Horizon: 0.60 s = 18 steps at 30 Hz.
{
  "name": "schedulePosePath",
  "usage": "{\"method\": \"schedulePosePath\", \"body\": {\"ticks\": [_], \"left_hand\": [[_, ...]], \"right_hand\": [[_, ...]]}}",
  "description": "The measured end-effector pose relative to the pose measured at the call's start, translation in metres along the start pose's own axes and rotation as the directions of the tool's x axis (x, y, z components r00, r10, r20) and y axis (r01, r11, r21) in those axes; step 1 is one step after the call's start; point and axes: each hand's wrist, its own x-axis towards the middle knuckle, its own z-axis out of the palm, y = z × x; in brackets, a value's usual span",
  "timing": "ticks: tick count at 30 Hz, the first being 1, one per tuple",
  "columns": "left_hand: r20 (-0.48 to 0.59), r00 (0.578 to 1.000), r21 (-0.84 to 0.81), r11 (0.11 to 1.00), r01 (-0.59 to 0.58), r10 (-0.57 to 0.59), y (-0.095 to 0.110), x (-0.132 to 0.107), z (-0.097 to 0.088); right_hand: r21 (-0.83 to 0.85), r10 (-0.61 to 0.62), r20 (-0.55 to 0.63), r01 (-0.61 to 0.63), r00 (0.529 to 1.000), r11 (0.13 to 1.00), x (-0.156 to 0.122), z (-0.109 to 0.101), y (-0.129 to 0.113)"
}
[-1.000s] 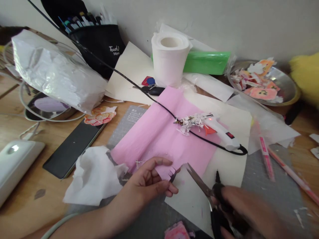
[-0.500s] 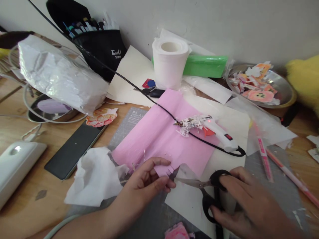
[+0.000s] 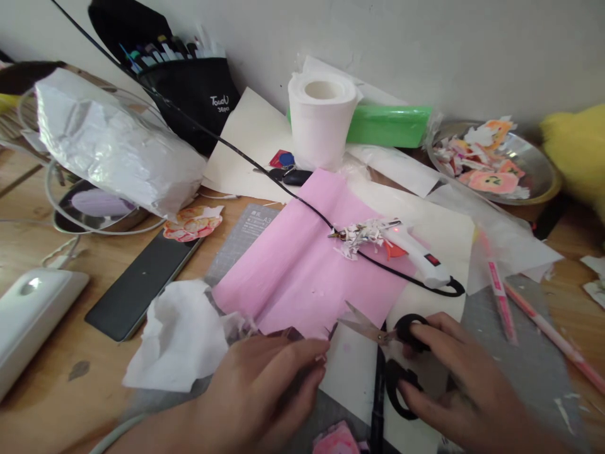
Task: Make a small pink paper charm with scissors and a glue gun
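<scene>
My right hand (image 3: 466, 384) has its fingers through the black handles of a pair of scissors (image 3: 371, 329), whose blades stand a little apart and point left. My left hand (image 3: 267, 384) is closed in a pinch on a small piece of pink paper (image 3: 322, 357). Most of that piece is hidden behind the fingers; only a bit shows at the fingertips, just left of the blades and apart from them. Beyond both hands lies a large pink sheet of crepe paper (image 3: 293, 265), with a white glue gun (image 3: 416, 252) on it, its nozzle end covered in paper scraps.
A black cable (image 3: 212, 132) crosses to the glue gun. Crumpled white tissue (image 3: 179, 340) and a dark phone (image 3: 142, 284) lie to the left. At the back stand a paper roll (image 3: 324, 120), a marker case (image 3: 189, 94) and a metal bowl (image 3: 543, 180) of paper cutouts.
My left hand has turned over, its back now upward, hiding most of the pink piece with its cut slits. The scissors have swung open slightly and come away from the paper.
</scene>
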Motion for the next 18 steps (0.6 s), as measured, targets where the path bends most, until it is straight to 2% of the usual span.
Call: {"method": "schedulePosePath", "body": {"ticks": [2, 4, 8, 13, 18], "left_hand": [[-0.02, 0.983, 0.14, 0.974, -0.178, 0.183, 0.0, 0.002, -0.006], [-0.024, 0.969, 0.197, 0.951, -0.236, 0.245, -0.001, 0.005, -0.01], [-0.046, 0.977, 0.237, 0.952, -0.193, 0.21, -0.004, 0.008, -0.01], [0.037, 0.986, 0.344, 0.924, -0.166, 0.164, -0.004, 0.009, -0.004], [0.057, 0.991, 0.384, 0.914, -0.133, 0.12, -0.005, 0.009, 0.0]], "right_hand": [[-0.021, -0.019, -0.02, 0.018, 1.0, 1.0, 0.0, 0.002, 0.001], [-0.061, -0.037, -0.037, 0.035, 0.999, 0.998, -0.002, 0.003, 0.001], [-0.105, -0.047, -0.05, 0.041, 0.998, 0.994, -0.004, 0.004, 0.001], [-0.082, -0.025, -0.035, 0.022, 0.999, 0.996, -0.004, 0.004, 0.002], [-0.042, -0.011, -0.031, 0.01, 0.999, 0.999, -0.004, 0.006, 0.002]]}}
